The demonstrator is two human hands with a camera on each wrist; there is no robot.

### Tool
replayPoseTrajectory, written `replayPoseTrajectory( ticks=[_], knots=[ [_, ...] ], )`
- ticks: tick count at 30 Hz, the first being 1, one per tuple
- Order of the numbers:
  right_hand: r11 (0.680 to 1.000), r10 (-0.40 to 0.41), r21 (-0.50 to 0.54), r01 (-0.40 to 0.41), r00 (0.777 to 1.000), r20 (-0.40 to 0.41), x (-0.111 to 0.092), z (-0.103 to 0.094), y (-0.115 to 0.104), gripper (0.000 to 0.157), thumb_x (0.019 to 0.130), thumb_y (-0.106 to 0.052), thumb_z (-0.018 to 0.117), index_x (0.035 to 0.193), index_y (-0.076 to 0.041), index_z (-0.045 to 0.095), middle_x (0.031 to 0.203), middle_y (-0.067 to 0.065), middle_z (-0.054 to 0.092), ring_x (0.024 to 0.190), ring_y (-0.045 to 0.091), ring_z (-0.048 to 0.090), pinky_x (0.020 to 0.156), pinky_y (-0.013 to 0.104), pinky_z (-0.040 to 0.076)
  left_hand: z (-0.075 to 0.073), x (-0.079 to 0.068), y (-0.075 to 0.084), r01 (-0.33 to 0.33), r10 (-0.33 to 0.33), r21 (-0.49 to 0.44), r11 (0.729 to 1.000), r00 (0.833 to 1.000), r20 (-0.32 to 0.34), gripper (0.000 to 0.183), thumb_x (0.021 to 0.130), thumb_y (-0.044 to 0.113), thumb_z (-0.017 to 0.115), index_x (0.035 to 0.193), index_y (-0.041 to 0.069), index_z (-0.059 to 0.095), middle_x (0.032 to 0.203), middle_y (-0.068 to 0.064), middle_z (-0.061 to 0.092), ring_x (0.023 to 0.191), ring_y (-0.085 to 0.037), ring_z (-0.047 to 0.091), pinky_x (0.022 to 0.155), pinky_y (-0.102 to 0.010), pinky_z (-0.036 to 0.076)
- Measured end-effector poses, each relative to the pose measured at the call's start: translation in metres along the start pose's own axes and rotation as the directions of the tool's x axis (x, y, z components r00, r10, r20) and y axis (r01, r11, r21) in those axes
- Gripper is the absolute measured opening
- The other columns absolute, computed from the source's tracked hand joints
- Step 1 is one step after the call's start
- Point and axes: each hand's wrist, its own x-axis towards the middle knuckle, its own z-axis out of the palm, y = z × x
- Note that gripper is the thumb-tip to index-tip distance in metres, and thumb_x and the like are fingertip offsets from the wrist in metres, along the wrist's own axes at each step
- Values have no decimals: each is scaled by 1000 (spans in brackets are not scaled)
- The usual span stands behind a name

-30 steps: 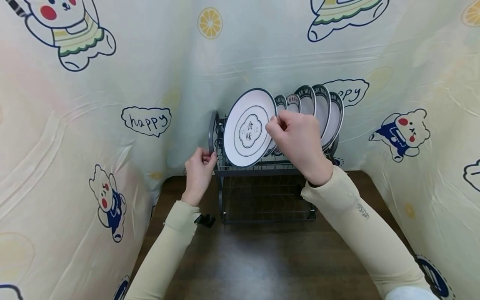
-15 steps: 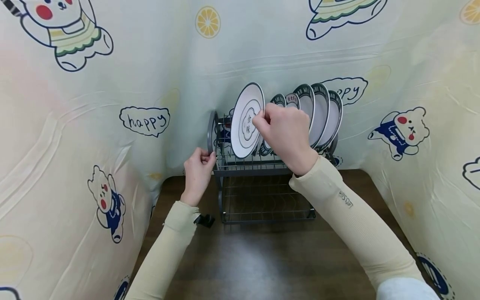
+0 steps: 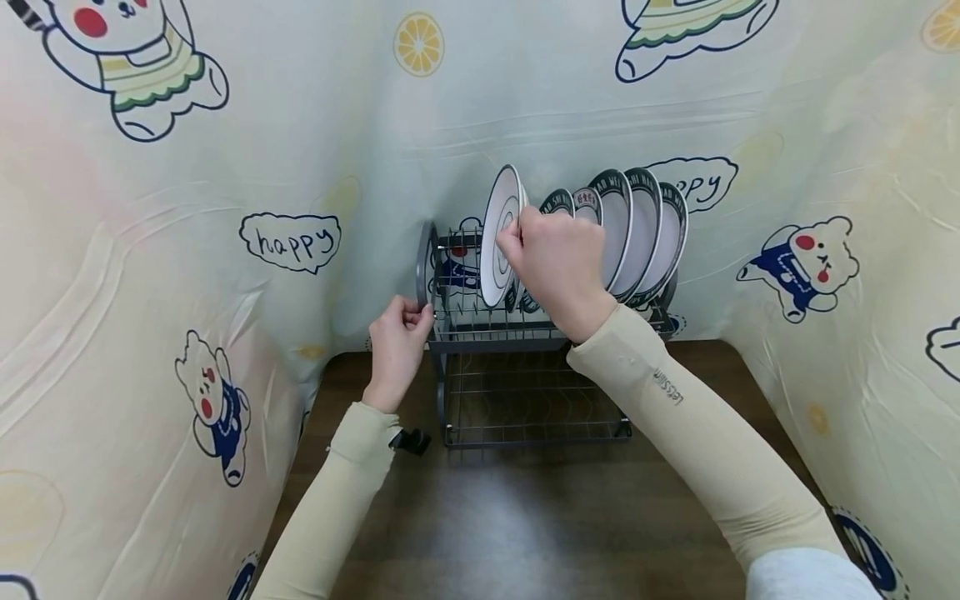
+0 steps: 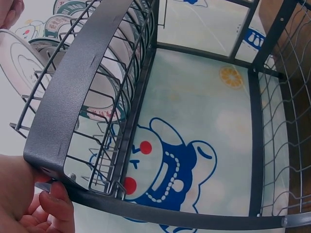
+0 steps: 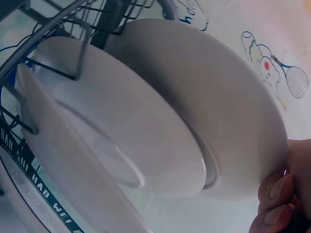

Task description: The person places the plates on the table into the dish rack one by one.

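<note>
My right hand (image 3: 558,267) pinches the near rim of a white plate (image 3: 495,242) with thin dark rings and a printed centre. That plate stands nearly edge-on in the upper tier of a dark two-tier dish rack (image 3: 510,345). In the right wrist view its pale underside (image 5: 223,102) shows, the fingertips (image 5: 279,191) at its rim. My left hand (image 3: 397,350) holds the rack's left end; in the left wrist view thumb and fingers grip the lower corner of the dark end frame (image 4: 73,87). Right of the held plate, several green-rimmed dishes (image 3: 647,225) stand upright in a row.
The rack's lower wire tier (image 3: 532,408) sits below, on a brown wooden table (image 3: 517,517). Printed cloth (image 3: 300,158) with cartoon bears hangs close behind and on both sides. Wire dividers (image 3: 465,292) show at the upper tier's left end.
My right hand has moved left and slightly up, and the plate has turned from facing the camera to almost edge-on, its lower edge now further back in the rack. The left hand stays put.
</note>
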Motion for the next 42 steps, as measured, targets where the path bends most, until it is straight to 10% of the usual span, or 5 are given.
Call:
replayPoseTrajectory(
  ticks=[27,42],
  knots=[
    [981,41,-194,-9,986,160,-4,19,-14,37,97,-14,58,62,-13,46,50,0,35,50,16,24,44,29,19,0,-1,1,25,-25,-22,999,1000,-4,17,101,15,67,98,-1,64,88,-16,72,70,-23,66,61,-18,49],
    [960,90,-279,-15,962,257,-2,27,-23,29,101,-19,58,79,-3,70,65,12,67,47,22,56,43,36,45,1,-1,0,24,-24,-26,999,1000,-5,17,101,15,67,98,-1,64,88,-16,72,70,-23,66,62,-17,48]
  ],
)
